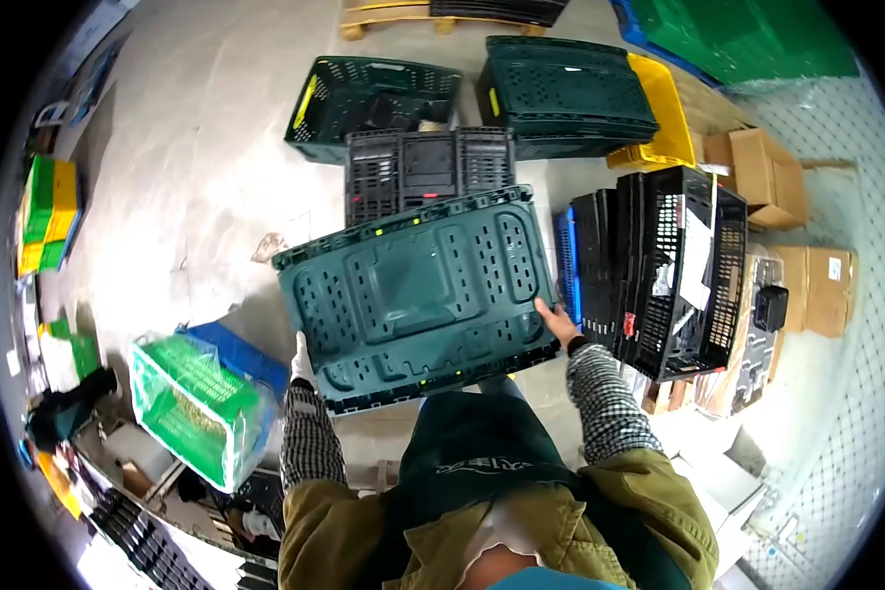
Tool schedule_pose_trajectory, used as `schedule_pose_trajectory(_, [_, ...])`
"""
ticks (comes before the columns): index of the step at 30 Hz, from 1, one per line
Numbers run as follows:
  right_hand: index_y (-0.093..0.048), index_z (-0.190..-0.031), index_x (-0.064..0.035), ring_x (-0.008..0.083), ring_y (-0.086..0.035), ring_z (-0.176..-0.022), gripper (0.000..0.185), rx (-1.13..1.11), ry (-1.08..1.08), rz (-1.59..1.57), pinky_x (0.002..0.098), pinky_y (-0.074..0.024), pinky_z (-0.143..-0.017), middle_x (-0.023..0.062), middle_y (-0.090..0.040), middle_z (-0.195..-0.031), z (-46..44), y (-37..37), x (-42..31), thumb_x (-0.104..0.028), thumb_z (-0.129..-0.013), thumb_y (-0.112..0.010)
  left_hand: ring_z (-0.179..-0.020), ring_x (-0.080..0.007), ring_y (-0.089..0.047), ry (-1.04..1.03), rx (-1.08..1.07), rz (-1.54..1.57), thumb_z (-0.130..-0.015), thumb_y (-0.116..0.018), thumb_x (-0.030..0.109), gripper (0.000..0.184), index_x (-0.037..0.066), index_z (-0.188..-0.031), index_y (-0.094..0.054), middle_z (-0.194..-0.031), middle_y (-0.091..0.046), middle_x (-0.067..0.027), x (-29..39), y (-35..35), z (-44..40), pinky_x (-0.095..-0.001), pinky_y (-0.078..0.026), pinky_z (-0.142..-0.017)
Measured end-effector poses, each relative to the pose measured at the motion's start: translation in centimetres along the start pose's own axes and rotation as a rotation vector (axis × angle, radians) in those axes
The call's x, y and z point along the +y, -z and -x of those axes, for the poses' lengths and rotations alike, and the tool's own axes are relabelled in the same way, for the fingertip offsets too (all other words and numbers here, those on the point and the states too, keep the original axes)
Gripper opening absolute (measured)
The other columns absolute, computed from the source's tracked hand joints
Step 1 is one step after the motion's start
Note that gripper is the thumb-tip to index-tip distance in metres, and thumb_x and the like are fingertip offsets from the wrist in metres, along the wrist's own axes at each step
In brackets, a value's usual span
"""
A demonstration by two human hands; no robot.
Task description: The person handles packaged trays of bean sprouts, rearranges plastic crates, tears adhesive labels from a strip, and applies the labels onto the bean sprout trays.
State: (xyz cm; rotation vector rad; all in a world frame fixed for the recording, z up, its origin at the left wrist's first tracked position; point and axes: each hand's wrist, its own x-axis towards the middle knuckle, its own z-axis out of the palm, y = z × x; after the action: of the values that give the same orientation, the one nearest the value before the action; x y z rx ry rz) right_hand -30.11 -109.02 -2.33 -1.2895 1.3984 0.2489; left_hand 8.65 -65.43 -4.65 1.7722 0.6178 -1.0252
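Flat green crate (413,295): held up in front of the body, above the floor (187,236); slotted face upward, tilted in the view with the right end farther from the body; small yellow marks along both long rims.
Left hand (303,362): at the left end of the flat green crate, near its near corner; grasping the edge, fingers partly hidden by the rim.
Right hand (559,323): grasping the right end of the flat green crate; thumb over the top face, the other fingers not clearly visible.
Black crate (430,167): just beyond the far rim of the flat green crate, partly covered by it in the view.
Open green crate (317,138): beyond the black crate, to the left; dark items inside.
Closed green crate (570,93): beyond the black crate, to the right; beside the yellow bin (667,113).
Black crates (639,265): packed side by side to the right of the right hand; white paper (695,261) on one, blue crate (569,270) at the left side.
Cardboard boxes (828,287): farther right, near the right edge of the floor.
Green basket (199,413): left of the left hand, wrapped in clear plastic, beside a blue bin (238,356).
Wooden pallet (393,15): at the far edge of the floor, carrying dark flat pieces.
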Motion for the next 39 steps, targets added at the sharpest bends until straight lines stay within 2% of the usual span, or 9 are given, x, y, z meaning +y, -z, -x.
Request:
schedule_pose_trajectory(2, [-0.041,-0.134,0.0083,0.0343,-0.042,-0.127,0.102,0.150,-0.061,-0.012,0.0393,-0.0337,-0.103,0.0280,-0.044,-0.136,-0.4,-0.4,0.6,-0.071,-0.073,-0.059,-0.120,-0.0228,-0.048,0.072,0.127,-0.107,-0.082,-0.050,0.068,0.083,0.001,-0.130,-0.052,-0.134,-0.051,-0.0138,0.8,-0.7,2.1,-0.0374,-0.037,-0.099])
schedule_pose_trajectory(4, [-0.051,-0.123,0.0106,0.0358,-0.054,-0.114,0.099,0.234,0.120,0.008,0.0391,-0.0410,-0.095,0.0286,-0.057,-0.119,0.3,0.3,0.3,-0.073,-0.072,-0.057,-0.090,-0.0199,-0.060,-0.339,0.130,-0.116,-0.084,-0.058,0.058,0.068,-0.005,-0.106,-0.066,-0.101,-0.067,-0.0094,-1.4,0.9,0.1,-0.0289,-0.045,-0.084])
schedule_pose_trajectory(12, [-0.054,-0.117,0.0142,0.0309,-0.056,-0.113,0.097,0.266,0.175,-0.041,0.0364,-0.0426,-0.093,0.0288,-0.059,-0.115,2.8,11.8,-8.8,-0.072,-0.072,-0.060,-0.087,-0.0210,-0.062,-0.512,-0.107,0.261,-0.089,-0.061,0.037,0.047,-0.005,-0.109,-0.060,-0.102,-0.065,-0.0100,10.5,-8.2,13.1,-0.0336,-0.051,-0.081])
schedule_pose_trajectory(14, [-0.054,-0.116,0.0156,0.0309,-0.057,-0.112,0.097,0.375,0.199,-0.044,0.0355,-0.0432,-0.092,0.0295,-0.060,-0.113,0.1,16.9,-13.9,-0.071,-0.073,-0.059,-0.089,-0.0212,-0.063,-0.774,-0.176,0.029,-0.091,-0.058,0.030,0.040,-0.005,-0.111,-0.060,-0.103,-0.065,-0.0102,16.0,-13.8,14.4,-0.0336,-0.051,-0.081])
schedule_pose_trajectory(17, [-0.055,-0.114,0.0161,0.0327,-0.057,-0.111,0.094,0.279,0.327,-0.083,0.0353,-0.0424,-0.093,0.0302,-0.059,-0.113,-8.6,26.5,-21.0,-0.070,-0.076,-0.057,-0.090,-0.0216,-0.064,-0.479,-0.296,0.403,-0.089,-0.060,0.018,0.030,-0.004,-0.110,-0.061,-0.104,-0.066,-0.0104,24.9,-26.0,15.2,-0.0311,-0.052,-0.080])
schedule_pose_trajectory(22, [-0.059,-0.108,0.0144,0.0392,-0.055,-0.112,0.095,0.534,0.520,0.066,0.0384,-0.0412,-0.094,0.0328,-0.059,-0.111,-22.2,39.2,-30.9,-0.075,-0.079,-0.043,-0.084,-0.0185,-0.063,-0.652,-0.209,0.134,-0.084,-0.068,0.024,0.034,-0.004,-0.103,-0.063,-0.098,-0.066,-0.0103,35.5,-45.3,9.8,-0.0301,-0.052,-0.076])
schedule_pose_trajectory(27, [-0.064,-0.099,0.0138,0.0426,-0.056,-0.109,0.104,0.563,0.263,0.332,0.0407,-0.0413,-0.093,0.0367,-0.059,-0.105,-35.4,51.2,-32.5,-0.083,-0.077,-0.032,-0.088,-0.0180,-0.059,-0.489,-0.097,0.049,-0.080,-0.073,0.036,0.058,-0.007,-0.115,-0.057,-0.101,-0.064,-0.0093,40.9,-61.5,-1.7,-0.0290,-0.047,-0.078])
schedule_pose_trajectory(32, [-0.052,-0.122,0.0056,0.0406,-0.054,-0.111,0.065,0.778,0.530,0.433,0.0416,-0.0424,-0.095,0.0274,-0.058,-0.116,-40.0,53.3,-30.6,-0.051,-0.089,-0.050,-0.112,-0.0271,-0.055,-0.898,0.154,-0.612,-0.082,-0.070,0.038,0.080,-0.011,-0.135,-0.035,-0.115,-0.059,-0.0218,38.3,-68.9,-7.6,-0.0322,-0.042,-0.094])
schedule_pose_trajectory(39, [-0.058,-0.110,-0.0005,0.0363,-0.057,-0.100,0.029,0.637,0.948,0.135,0.0388,-0.0466,-0.088,0.0199,-0.059,-0.108,-20.2,34.9,-26.1,-0.009,-0.083,-0.061,-0.124,-0.0345,-0.044,-1.058,-0.602,-0.987,-0.082,-0.069,0.016,0.066,-0.005,-0.136,-0.037,-0.132,-0.047,-0.0251,20.4,-67.5,11.3,-0.0387,-0.033,-0.105])
